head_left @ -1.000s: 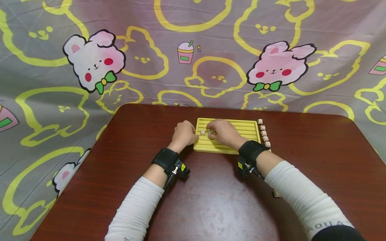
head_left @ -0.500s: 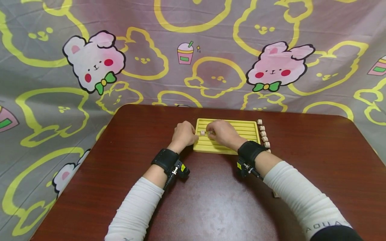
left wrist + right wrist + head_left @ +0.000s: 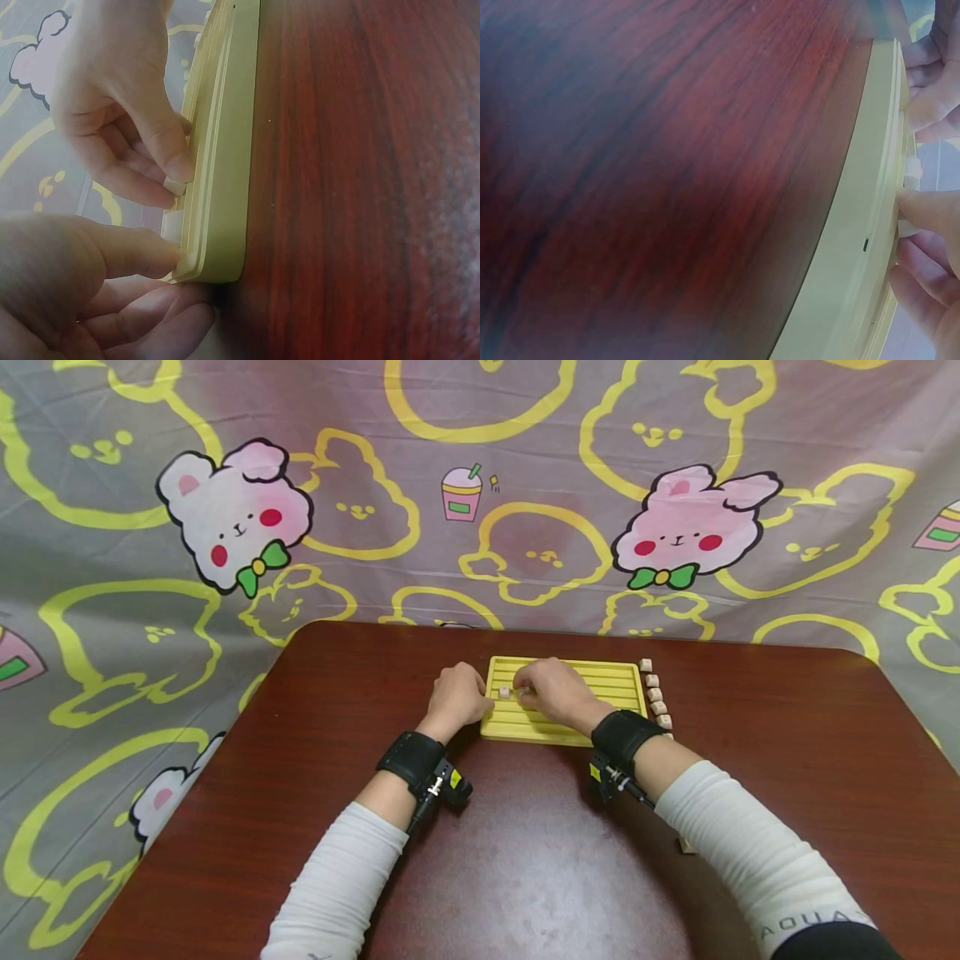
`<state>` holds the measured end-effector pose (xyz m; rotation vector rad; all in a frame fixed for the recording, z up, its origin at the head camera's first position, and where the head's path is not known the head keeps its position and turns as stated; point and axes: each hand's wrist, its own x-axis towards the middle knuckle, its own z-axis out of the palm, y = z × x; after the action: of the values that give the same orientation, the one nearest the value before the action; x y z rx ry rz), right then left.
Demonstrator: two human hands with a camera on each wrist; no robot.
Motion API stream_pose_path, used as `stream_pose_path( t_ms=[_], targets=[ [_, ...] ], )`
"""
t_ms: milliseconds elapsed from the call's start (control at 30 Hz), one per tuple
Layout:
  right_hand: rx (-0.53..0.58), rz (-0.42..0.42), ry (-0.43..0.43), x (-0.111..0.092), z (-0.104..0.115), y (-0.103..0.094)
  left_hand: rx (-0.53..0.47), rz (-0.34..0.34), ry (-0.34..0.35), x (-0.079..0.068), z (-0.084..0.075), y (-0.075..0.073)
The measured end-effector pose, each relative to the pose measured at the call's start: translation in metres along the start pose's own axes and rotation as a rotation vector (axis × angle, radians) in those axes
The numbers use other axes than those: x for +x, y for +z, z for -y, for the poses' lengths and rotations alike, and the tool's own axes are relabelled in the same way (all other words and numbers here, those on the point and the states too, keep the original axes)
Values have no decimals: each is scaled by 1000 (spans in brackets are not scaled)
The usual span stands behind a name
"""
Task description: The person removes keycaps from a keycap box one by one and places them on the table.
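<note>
A shallow yellow ridged tray (image 3: 611, 685) lies toward the back of the table. My left hand (image 3: 457, 695) holds its left end, thumb side at the rim and fingers curled below the corner in the left wrist view. One small white cube (image 3: 504, 692) sits in a groove near that end. Beside it, my right hand (image 3: 558, 689) reaches over the tray and pinches a second cube (image 3: 175, 185) between thumb and fingers, low at the groove. The right hand covers much of the tray's middle in the head view.
Several similar cubes (image 3: 652, 681) stand in a line along the tray's right end, the nearest partly behind the right wrist strap. Another small piece (image 3: 686, 845) lies by the right sleeve. A patterned cloth (image 3: 547, 527) hangs behind the brown table (image 3: 787, 760).
</note>
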<state>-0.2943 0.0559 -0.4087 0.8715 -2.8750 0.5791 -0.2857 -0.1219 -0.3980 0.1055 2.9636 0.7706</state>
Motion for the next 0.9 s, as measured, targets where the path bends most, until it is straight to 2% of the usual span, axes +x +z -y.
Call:
stream_pose_path(
  t_ms=[433,767,900],
  targets=[
    [14,13,18,-4,-1,-7,-2,12,-16,1,0,1],
    [34,17,33,-8,-1,-12,-14,12,8,0,0,1],
    [35,11,12,-10,1,-17,-6,1,13,0,0,0]
  ],
)
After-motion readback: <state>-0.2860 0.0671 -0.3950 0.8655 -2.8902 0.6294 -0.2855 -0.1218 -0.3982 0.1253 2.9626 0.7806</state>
